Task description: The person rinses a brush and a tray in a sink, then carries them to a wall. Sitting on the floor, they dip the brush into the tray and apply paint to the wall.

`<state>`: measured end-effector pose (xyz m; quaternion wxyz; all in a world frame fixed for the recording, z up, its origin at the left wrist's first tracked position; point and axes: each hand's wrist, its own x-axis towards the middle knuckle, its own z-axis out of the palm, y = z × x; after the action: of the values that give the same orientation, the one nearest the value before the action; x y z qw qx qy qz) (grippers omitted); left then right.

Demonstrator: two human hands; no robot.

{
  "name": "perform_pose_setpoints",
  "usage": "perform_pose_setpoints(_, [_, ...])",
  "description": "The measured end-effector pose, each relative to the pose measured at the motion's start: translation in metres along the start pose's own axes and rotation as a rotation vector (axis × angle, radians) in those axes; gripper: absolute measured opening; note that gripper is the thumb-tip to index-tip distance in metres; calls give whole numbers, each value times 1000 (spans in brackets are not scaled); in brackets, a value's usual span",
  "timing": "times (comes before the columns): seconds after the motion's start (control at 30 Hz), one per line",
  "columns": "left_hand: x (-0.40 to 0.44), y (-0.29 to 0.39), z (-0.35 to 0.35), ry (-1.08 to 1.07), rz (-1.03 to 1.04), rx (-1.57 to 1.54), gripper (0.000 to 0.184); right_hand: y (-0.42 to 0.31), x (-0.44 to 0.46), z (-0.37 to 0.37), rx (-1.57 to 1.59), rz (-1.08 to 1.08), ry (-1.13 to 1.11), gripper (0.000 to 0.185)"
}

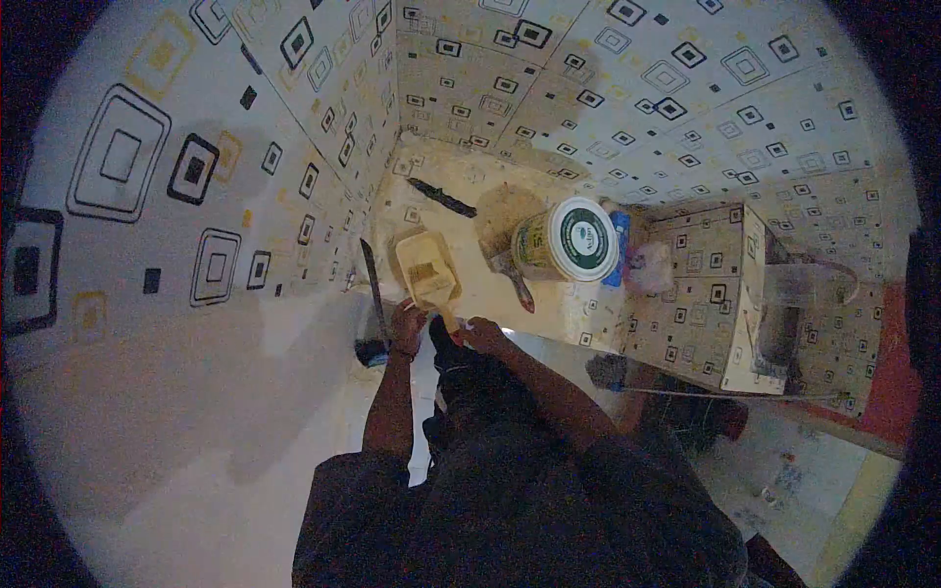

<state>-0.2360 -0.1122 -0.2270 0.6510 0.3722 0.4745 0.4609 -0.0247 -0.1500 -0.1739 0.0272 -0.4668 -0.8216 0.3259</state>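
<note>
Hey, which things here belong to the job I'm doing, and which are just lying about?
Seemingly in the job:
- pale container, by your left hand
- pale flat tool, apparently in the grip of your right hand

Apparently lying about:
- lidded tub
- brush, beside the tub
- dark jagged strip

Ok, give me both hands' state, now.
Left hand: at the tray's near edge; grip unclear.
Right hand: apparently closed on a tool.
</note>
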Motion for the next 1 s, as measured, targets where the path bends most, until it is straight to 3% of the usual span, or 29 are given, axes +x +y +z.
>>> perform_pose_setpoints(0.03, [1, 4, 0, -11, 46, 59, 32, 20, -1, 27, -54, -33, 64, 31])
perform_pose_setpoints(0.07, [1, 20, 3, -77, 217, 426, 25, 43, -2, 61, -105, -73, 133, 32])
perform_pose_setpoints(0.13, [19, 14, -8, -196, 418, 807, 18, 67, 5, 99, -242, -209, 255, 34])
perform_pose_setpoints(0.17, [28, -26, -24, -168, 122, 939, 22, 69, 11, 106, -334, -298, 308, 36])
perform_pose_setpoints(0.2, [33, -48, -33, -127, -184, 1063, 27, 52, 8, 74, -326, -225, 257, 35])
perform_pose_setpoints(0.23, [34, -39, -29, -142, -174, 1068, 27, 31, 8, 42, -301, -163, 202, 35])
perform_pose_setpoints(0.33, [21, 20, -11, -279, 908, 1368, 8, -6, 8, -9, -271, -88, 127, 33])
perform_pose_setpoints(0.37, [20, 3, -12, -282, 913, 1370, 8, -14, 6, -20, -266, -73, 116, 33])
perform_pose_setpoints(0.4, [21, -27, -15, -149, 692, 1012, 10, -22, 4, -30, -255, -60, 106, 32])
perform_pose_setpoints(0.43, [18, -35, -17, -102, 574, 842, 11, -29, 1, -38, -251, -48, 101, 32])
perform_pose_setpoints(0.5, [10, -39, -17, -98, 447, 569, 12, -36, -4, -46, -181, -10, 94, 31])
perform_pose_setpoints(0.57, [-1, -29, -13, -178, 416, 488, 13, -28, -9, -30, 56, 75, 93, 29])
perform_pose_setpoints(0.67, [-24, -19, -4, -268, 313, 1046, 12, -29, -23, -19, 548, 236, 103, 24])
perform_pose_setpoints(0.77, [-46, -22, 8, -247, 302, 661, 11, -55, -56, -60, 279, 507, 195, 20])
perform_pose_setpoints(0.87, [-70, 1, 25, -239, 276, 426, 11, -32, -87, -4, 86, 368, 323, 28])
perform_pose_setpoints(0.9, [-76, 26, 40, -198, 87, 528, 12, -33, -94, 2, 519, 606, 353, 33])
perform_pose_setpoints(0.93, [-79, 37, 48, -183, -5, 586, 12, -32, -102, 7, 753, 712, 359, 36])
perform_pose_setpoints(0.97, [-82, 46, 54, -171, -97, 645, 13, -32, -110, 12, 977, 830, 389, 39])
perform_pose_setpoints(1.0, [-83, 41, 56, -202, -157, 578, 13, -29, -119, 13, 984, 794, 317, 47])
